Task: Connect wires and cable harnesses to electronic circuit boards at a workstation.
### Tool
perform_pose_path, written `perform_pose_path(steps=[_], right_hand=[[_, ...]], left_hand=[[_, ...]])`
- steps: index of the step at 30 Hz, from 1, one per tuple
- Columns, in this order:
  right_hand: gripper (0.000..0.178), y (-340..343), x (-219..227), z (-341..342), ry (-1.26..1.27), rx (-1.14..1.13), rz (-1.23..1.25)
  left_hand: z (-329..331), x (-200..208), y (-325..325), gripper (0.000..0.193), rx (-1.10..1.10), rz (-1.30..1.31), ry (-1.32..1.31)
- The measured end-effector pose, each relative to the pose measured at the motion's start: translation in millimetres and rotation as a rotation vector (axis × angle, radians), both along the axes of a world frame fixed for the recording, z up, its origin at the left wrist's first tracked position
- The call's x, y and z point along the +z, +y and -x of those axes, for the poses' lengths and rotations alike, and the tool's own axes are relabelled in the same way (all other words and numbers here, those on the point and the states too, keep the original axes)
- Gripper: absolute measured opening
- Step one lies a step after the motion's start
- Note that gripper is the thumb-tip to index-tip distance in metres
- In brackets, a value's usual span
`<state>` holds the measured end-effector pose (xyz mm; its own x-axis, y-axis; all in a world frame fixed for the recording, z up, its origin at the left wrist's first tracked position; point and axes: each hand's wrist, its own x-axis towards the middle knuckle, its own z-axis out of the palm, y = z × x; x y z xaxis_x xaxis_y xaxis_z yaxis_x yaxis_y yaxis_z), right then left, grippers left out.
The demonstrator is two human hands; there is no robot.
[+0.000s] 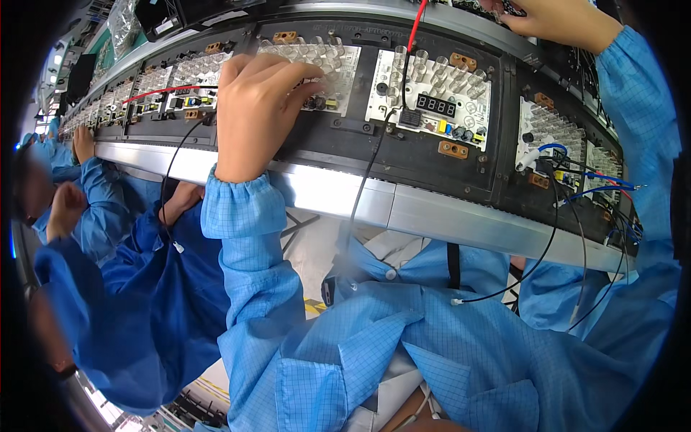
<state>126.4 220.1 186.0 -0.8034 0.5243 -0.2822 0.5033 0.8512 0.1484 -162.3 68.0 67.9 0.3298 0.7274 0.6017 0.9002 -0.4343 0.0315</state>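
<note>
My left hand (255,108) reaches over a white circuit board (349,83) with rows of clear plastic cylinders (317,52). Its fingers are curled, and the thumb and index tips come together low among the cylinders. What they pinch is too small to name. To its right sits a second white board (475,108) with a dark digit display (436,105), more clear cylinders and small components. My right hand (558,23) is at the upper right edge, fingers bent together over small parts; its fingertips are partly cut off, and what they hold cannot be made out.
Boards lie in a long black fixture (324,144) along a silver rail (425,216). Red and black leads cross it; blue and black wires (597,189) hang at the right. At left, a person in dark blue (165,302) and others sit beside the line.
</note>
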Motion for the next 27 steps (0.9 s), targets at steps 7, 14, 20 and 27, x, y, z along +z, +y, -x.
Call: perform_pose_path(steps=[7, 14, 20, 27], right_hand=[[0.015, -2, 2, 4, -0.041, -0.027, -0.046], [0.021, 21, -20, -28, 0.254, 0.240, -0.082], [0.024, 34, -21, -26, 0.266, 0.287, -0.100], [0.016, 11, 9, 14, 0.020, 0.024, -0.001]], left_hand=[[7, 0, 0, 0.013, -0.058, 0.048, -0.032], [-6, -5, -4, 0.013, -0.114, 0.111, -0.164], [-3, -4, 1, 0.013, -0.126, 0.117, -0.140], [9, -2, 1, 0.018, -0.080, 0.143, -0.111]])
